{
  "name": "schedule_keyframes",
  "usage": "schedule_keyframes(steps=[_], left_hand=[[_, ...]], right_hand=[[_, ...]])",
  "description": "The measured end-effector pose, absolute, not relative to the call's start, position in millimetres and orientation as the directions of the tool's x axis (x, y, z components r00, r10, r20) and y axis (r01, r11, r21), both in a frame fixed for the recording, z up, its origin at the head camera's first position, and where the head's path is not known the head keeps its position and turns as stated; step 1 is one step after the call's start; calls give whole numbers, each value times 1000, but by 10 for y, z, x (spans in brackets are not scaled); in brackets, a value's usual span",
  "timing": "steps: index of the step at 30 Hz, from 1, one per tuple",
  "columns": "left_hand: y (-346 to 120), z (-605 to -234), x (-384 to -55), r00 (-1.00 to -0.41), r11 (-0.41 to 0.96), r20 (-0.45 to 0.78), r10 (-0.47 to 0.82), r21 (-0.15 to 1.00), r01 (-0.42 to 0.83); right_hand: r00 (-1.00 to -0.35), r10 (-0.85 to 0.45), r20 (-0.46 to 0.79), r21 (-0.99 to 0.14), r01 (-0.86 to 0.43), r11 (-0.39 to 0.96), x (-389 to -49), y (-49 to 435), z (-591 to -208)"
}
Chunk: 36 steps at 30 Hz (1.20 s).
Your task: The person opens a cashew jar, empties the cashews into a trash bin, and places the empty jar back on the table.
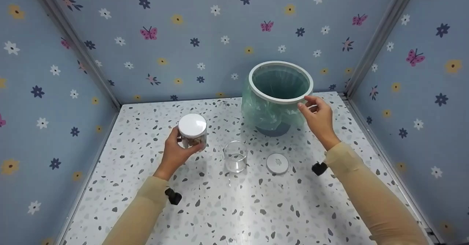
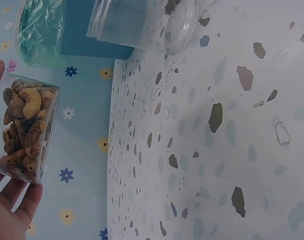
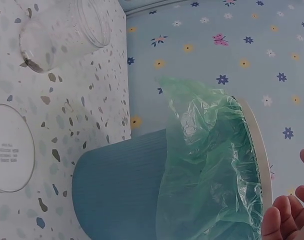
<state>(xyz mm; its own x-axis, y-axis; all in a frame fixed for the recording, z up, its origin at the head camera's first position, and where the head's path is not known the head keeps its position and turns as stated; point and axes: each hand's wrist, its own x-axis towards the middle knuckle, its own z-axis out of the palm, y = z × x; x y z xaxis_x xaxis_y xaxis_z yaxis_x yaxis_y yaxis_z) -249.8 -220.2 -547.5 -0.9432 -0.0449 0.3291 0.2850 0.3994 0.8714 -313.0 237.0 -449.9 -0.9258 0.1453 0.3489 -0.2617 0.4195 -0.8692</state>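
Note:
My left hand point(image 1: 179, 155) grips a clear jar point(image 1: 194, 140) with a white lid point(image 1: 192, 125), raised above the table. Brown nut-like pieces point(image 2: 27, 125), one pale and curved, fill much of it in the left wrist view. My right hand point(image 1: 320, 118) is at the near right rim of a bin point(image 1: 273, 129), thumb and fingers apart with nothing seen between them. A white ring point(image 1: 280, 100) holds a green plastic bag point(image 1: 263, 113) over the bin's mouth. The bin's bottom is hidden in the head view.
A lidless clear jar point(image 1: 235, 160) stands mid-table, with a few dark bits at its base in the wrist views. To its right a round white lid point(image 1: 277, 163) lies flat on the speckled table point(image 1: 220, 208). Flowered panels point(image 1: 220, 29) enclose the back and sides.

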Motion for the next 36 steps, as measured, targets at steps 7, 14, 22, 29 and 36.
schedule_keyframes(steps=[7, 14, 22, 29, 36], left_hand=[[-2169, -5454, -2507, -937, 418, 347, -32, 856, 303], [-2141, -5419, -2491, -938, 433, 345, -13, 848, 306], [-2105, -5375, -2490, -942, 436, 336, 0, 848, 302], [-2054, -5332, -2470, -944, 428, 329, 12, 852, 302], [-2012, -5302, -2471, -951, 421, 309, 26, 859, 291]], right_hand=[[-925, 133, 356, -863, -271, 426, -3093, 2337, -4496], [-921, 120, 370, -865, -295, 405, -3037, 2287, -4478], [-932, 92, 351, -876, -292, 383, -2974, 2219, -4428], [-932, 80, 353, -863, -292, 412, -2960, 2166, -4427], [-927, 60, 369, -856, -315, 409, -2938, 2116, -4419]])
